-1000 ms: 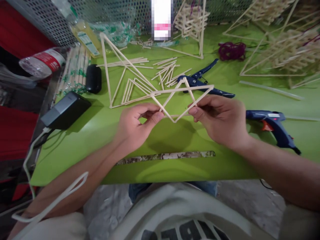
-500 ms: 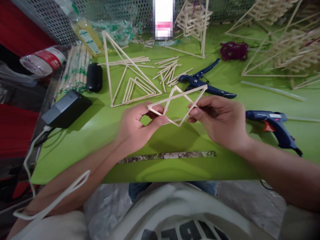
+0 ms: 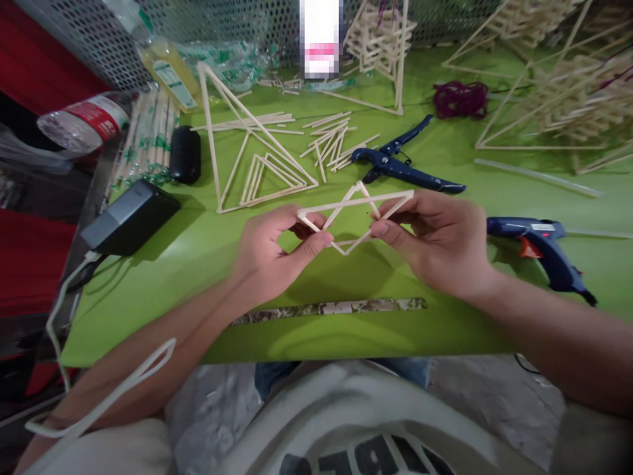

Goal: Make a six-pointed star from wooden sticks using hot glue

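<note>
Between my hands, above the green table, is a star-shaped frame (image 3: pixel 357 199) made of thin wooden sticks, two triangles crossing each other. My left hand (image 3: pixel 284 247) pinches its left side between thumb and fingers. On the opposite side, my right hand (image 3: pixel 428 234) grips the frame with the thumb in front; its other fingertips are partly hidden behind the sticks. Just beyond the frame lie blue cutters (image 3: pixel 395 161) with their handles spread. A blue glue gun (image 3: pixel 537 237) with an orange trigger rests to the right of my right hand.
A large stick pyramid (image 3: pixel 210 138) stands at the left, with small stick triangles beside it. Cut sticks (image 3: pixel 331 138), purple string (image 3: pixel 459 100) and a clear glue stick (image 3: pixel 537 177) lie farther back. A black adapter (image 3: pixel 131 214) is at left; a patterned strip (image 3: pixel 341 307) lies near the front edge.
The star frame has tilted, its right corner and top point now lower in view. My right thumb and fingers have shifted slightly along its right side; my left hand keeps its grip.
</note>
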`<action>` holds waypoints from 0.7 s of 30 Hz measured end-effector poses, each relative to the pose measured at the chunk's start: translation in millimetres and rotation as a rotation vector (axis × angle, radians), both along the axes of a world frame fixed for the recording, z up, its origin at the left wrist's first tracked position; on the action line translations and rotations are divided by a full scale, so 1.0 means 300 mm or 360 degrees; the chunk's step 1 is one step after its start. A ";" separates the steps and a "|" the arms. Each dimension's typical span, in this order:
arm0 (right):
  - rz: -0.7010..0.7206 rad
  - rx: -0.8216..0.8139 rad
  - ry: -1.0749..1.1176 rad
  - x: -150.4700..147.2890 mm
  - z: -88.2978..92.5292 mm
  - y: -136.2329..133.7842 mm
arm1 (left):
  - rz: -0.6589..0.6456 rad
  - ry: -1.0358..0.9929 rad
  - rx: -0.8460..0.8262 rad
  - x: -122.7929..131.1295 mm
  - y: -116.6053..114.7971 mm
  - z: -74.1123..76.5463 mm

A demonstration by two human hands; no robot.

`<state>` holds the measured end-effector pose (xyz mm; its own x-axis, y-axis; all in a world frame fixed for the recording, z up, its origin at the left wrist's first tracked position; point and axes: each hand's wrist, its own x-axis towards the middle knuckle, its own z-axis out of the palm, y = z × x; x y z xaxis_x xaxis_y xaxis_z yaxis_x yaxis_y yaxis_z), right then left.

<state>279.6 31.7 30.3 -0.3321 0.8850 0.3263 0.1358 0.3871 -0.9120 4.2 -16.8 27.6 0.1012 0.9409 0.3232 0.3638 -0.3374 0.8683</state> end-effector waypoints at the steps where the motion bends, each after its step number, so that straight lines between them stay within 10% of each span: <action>1: 0.0009 -0.0005 -0.0013 0.001 -0.001 -0.002 | -0.0011 -0.0001 0.0009 0.000 -0.001 -0.001; 13: 0.0066 0.0266 -0.0088 -0.013 -0.002 -0.002 | 0.0042 0.0029 0.0190 0.027 -0.018 0.032; 21: -0.0281 0.0770 -0.0121 -0.026 -0.037 0.004 | 0.0178 -0.0004 0.0316 0.059 -0.028 0.024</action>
<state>271.9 32.9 19.3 -0.2302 0.6835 0.6927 0.2958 0.7273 -0.6193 22.0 -25.2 34.9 -0.0010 0.8642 0.5031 0.4061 -0.4594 0.7900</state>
